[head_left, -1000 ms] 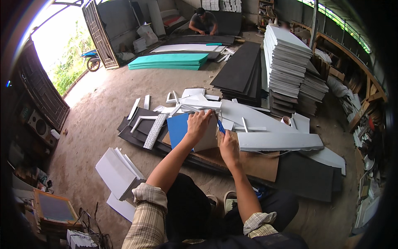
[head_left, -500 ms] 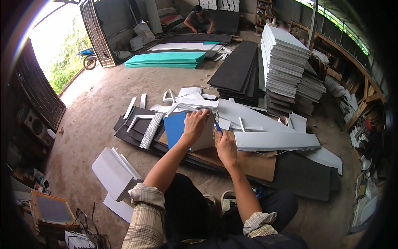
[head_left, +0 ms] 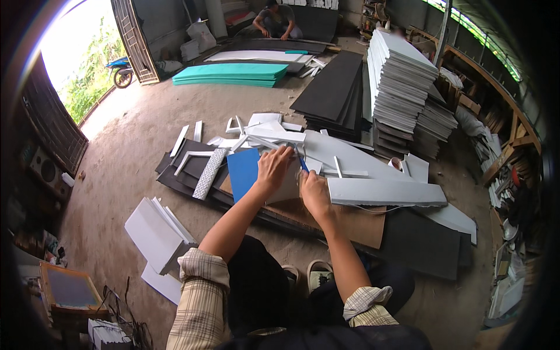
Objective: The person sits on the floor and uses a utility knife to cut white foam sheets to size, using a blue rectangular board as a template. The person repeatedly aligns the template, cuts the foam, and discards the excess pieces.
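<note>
My left hand (head_left: 273, 167) has its fingers bent over the upper edge of a pale sheet (head_left: 284, 191), gripping it. A flat blue sheet (head_left: 243, 174) lies to the left of that hand, partly covered by it. Close on the right, my right hand (head_left: 315, 192) is closed around the blue handle (head_left: 303, 165) of a slim cutting tool, its tip near my left fingertips; the blade is too small to make out. Beneath both hands is a brown board (head_left: 364, 224). Just right of my right hand lies a long white foam piece (head_left: 385, 191).
White offcuts (head_left: 271, 135) and a textured white strip (head_left: 210, 175) lie around dark sheets (head_left: 417, 242). White sheets (head_left: 154, 230) rest on the floor at left. Beyond are green sheets (head_left: 230, 74), a tall white stack (head_left: 399, 79) and a crouching person (head_left: 277, 22).
The view has tipped slightly, so the whole scene sits higher. My hands keep nearly the same places over the sheets. The far person's arms have shifted a little.
</note>
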Available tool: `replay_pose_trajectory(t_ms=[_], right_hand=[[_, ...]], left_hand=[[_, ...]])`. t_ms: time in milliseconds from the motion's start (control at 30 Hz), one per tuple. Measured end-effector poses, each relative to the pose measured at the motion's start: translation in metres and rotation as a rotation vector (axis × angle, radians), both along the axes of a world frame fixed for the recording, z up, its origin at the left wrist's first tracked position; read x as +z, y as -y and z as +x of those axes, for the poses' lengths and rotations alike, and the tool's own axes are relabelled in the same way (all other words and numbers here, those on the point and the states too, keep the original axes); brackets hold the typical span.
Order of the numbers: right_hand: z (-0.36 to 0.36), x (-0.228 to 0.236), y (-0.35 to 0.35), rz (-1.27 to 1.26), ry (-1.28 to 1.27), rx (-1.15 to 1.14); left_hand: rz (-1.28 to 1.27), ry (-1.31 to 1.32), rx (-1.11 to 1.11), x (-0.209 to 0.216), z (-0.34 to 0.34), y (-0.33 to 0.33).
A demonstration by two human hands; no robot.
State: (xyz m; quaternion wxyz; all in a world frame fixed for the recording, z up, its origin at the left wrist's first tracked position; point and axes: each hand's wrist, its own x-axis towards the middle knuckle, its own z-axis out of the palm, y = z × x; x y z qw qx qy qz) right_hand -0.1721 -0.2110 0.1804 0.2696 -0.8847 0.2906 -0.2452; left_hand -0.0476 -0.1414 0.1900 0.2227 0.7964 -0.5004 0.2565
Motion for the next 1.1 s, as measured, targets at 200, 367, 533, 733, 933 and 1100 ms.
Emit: replay_pose_trajectory(t_ms=[200, 367, 533, 733, 933, 1100], right_hand=[[-0.013, 0.003, -0.013, 0.046, -0.114, -0.021], [-0.003, 0.007, -0.007, 0.047, -0.014, 0.001], [-0.009, 0.006, -0.014, 0.107, -0.039, -0.014], [-0.027, 0.010, -0.012, 0.101, -0.132, 0.036], [-0.037, 0.027, -0.022, 0.089, -0.128, 0.019], [-0.026, 0.025, -0.023, 0.124, -0.139, 0.009]], left_hand=[[0.090, 0.017, -0.010, 0.001, 0.003, -0.002], [0.092, -0.027, -0.070, 0.004, -0.002, -0.004], [0.098, -0.125, -0.055, 0.008, -0.004, -0.004], [0.072, -0.044, -0.024, 0.005, 0.002, -0.001], [0.050, 0.033, -0.018, 0.001, 0.006, 0.000], [0.078, 0.036, -0.052, 0.001, 0.006, -0.004]])
